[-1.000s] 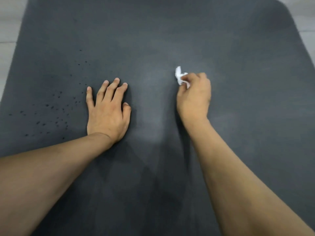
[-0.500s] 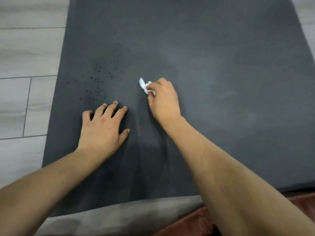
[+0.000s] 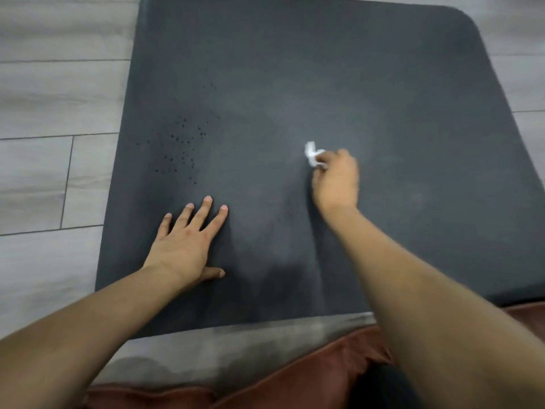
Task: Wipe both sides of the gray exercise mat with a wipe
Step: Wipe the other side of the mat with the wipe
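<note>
The gray exercise mat (image 3: 295, 69) lies flat on the floor and fills most of the view. My right hand (image 3: 336, 181) grips a small crumpled white wipe (image 3: 312, 154) and presses it on the mat right of centre. My left hand (image 3: 188, 240) rests flat on the mat near its front left, fingers spread. A cluster of small dark droplets (image 3: 184, 146) dots the mat above my left hand.
Light gray wood-look floor planks (image 3: 53, 113) border the mat on the left and far right. A strip of floor (image 3: 236, 349) shows in front of the mat's near edge. Reddish-brown fabric (image 3: 295, 382) lies at the bottom.
My right hand with the wipe has swept back to the right across the mat after going left. My left hand has spread its fingers wider. The view has pulled back.
</note>
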A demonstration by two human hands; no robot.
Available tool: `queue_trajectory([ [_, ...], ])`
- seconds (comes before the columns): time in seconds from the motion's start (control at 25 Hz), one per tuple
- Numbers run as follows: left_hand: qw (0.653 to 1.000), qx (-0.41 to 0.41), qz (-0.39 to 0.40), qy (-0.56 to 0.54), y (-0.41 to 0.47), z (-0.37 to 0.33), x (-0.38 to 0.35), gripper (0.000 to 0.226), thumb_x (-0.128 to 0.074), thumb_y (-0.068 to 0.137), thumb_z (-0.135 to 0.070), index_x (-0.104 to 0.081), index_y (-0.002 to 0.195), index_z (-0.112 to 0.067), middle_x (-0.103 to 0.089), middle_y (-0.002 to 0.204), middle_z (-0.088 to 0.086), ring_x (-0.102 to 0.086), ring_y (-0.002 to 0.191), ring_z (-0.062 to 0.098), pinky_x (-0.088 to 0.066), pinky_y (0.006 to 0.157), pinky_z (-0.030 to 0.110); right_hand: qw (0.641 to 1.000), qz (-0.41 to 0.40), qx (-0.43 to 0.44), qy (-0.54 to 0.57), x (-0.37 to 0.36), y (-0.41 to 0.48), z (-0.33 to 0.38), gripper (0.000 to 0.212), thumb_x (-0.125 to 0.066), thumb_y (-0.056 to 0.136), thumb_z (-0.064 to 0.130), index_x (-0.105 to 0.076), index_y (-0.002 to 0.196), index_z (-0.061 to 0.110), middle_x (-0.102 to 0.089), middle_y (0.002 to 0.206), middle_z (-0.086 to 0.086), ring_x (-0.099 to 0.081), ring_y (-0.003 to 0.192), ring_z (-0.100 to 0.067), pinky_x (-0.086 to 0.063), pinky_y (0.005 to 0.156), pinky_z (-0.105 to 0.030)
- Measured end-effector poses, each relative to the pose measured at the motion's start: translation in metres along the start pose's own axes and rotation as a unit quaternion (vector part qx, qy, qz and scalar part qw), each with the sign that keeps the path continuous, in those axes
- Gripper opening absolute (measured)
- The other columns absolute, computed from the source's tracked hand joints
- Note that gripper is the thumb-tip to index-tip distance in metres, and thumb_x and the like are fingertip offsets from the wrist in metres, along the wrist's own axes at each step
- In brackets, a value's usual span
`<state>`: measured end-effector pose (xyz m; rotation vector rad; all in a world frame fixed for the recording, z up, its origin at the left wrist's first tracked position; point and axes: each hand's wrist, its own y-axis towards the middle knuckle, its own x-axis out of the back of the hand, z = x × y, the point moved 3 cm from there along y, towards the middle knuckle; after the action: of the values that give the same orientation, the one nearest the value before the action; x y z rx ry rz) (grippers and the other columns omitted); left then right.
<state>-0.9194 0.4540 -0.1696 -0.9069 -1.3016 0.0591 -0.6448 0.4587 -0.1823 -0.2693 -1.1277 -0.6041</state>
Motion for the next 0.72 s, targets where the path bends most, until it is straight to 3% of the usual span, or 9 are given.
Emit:
queue_trajectory([
  [0.12,0.999,0.024,0.003,0.025,0.004,-0.007,0.002,0.124,-0.07,0.081,-0.066,0.021,0.158,-0.033,0.023,0.168,-0.001,0.006,0.157,0.027,-0.01,0.126,0.054,0.962,0.094,0.257,-0.019,-0.014,-0.045,0.03,0.022,-0.061,0.08,0.0,-0.073,0.093,0.013,-0.061,0.086,-0.011,-0.054,0.076,-0.032,-0.046,0.067,-0.036],
  [0.16,0.999,0.031,0.01,0.029,0.006,-0.009,0.002,0.124,-0.071,0.081,-0.065,0.02,0.158,-0.032,0.022,0.168,0.0,0.005,0.157,0.028,-0.011,0.126,0.054,0.952,0.099,0.288,-0.035,-0.002,-0.032,0.011,0.022,-0.06,0.083,0.002,-0.073,0.096,0.014,-0.061,0.089,-0.011,-0.055,0.079,-0.033,-0.047,0.068,-0.036],
  [0.2,0.999,0.038,0.014,0.027,0.007,-0.01,0.002,0.125,-0.073,0.081,-0.064,0.02,0.159,-0.032,0.022,0.168,0.0,0.004,0.157,0.028,-0.012,0.125,0.055,0.96,0.081,0.26,-0.057,0.014,-0.011,-0.017,0.025,-0.058,0.085,0.005,-0.073,0.101,0.015,-0.062,0.092,-0.012,-0.056,0.085,-0.035,-0.047,0.072,-0.037],
  [0.24,0.999,0.041,0.02,0.025,0.007,-0.011,0.001,0.125,-0.073,0.081,-0.063,0.02,0.159,-0.032,0.023,0.168,0.0,0.004,0.157,0.028,-0.013,0.125,0.055,0.98,0.061,0.172,-0.085,0.034,0.009,-0.051,0.028,-0.055,0.087,0.007,-0.073,0.106,0.017,-0.063,0.098,-0.014,-0.058,0.092,-0.038,-0.047,0.077,-0.039],
  [0.32,0.999,0.038,0.021,0.03,0.009,-0.013,0.0,0.126,-0.074,0.08,-0.063,0.02,0.158,-0.033,0.024,0.167,0.0,0.005,0.157,0.029,-0.014,0.125,0.055,0.993,0.014,-0.07,-0.097,0.076,0.035,-0.118,0.033,-0.05,0.089,0.01,-0.072,0.112,0.017,-0.065,0.109,-0.019,-0.058,0.104,-0.041,-0.047,0.086,-0.039],
  [0.4,0.999,0.036,0.02,0.022,0.012,-0.008,0.0,0.128,-0.075,0.079,-0.063,0.02,0.159,-0.034,0.024,0.167,0.0,0.004,0.157,0.029,-0.015,0.125,0.054,0.984,-0.038,-0.157,-0.076,0.073,0.037,-0.126,0.031,-0.048,0.092,0.014,-0.072,0.112,0.016,-0.062,0.114,-0.021,-0.057,0.107,-0.041,-0.047,0.089,-0.039],
  [0.48,0.999,0.022,0.026,0.009,0.013,-0.007,0.0,0.128,-0.077,0.077,-0.063,0.017,0.159,-0.035,0.022,0.168,-0.001,0.003,0.157,0.03,-0.017,0.125,0.054,0.991,-0.025,-0.103,-0.077,0.04,0.016,-0.081,0.032,-0.046,0.09,0.009,-0.071,0.11,0.012,-0.059,0.112,-0.019,-0.055,0.103,-0.04,-0.044,0.086,-0.038],
  [0.6,1.0,0.008,0.009,-0.012,0.011,-0.001,-0.004,0.127,-0.078,0.075,-0.063,0.013,0.16,-0.036,0.02,0.169,-0.002,0.002,0.157,0.03,-0.017,0.125,0.053,0.993,0.041,0.108,-0.012,-0.006,-0.056,0.013,0.027,-0.052,0.085,0.005,-0.073,0.101,0.011,-0.059,0.098,-0.017,-0.055,0.088,-0.037,-0.042,0.075,-0.039],
  [0.72,0.999,-0.007,-0.007,-0.03,0.013,0.004,-0.007,0.129,-0.08,0.072,-0.063,0.01,0.16,-0.036,0.016,0.169,0.0,0.0,0.157,0.033,-0.017,0.125,0.053,0.934,0.166,0.317,-0.006,-0.019,-0.137,0.063,0.017,-0.059,0.085,0.007,-0.073,0.094,0.011,-0.058,0.089,-0.012,-0.053,0.081,-0.032,-0.044,0.071,-0.039],
])
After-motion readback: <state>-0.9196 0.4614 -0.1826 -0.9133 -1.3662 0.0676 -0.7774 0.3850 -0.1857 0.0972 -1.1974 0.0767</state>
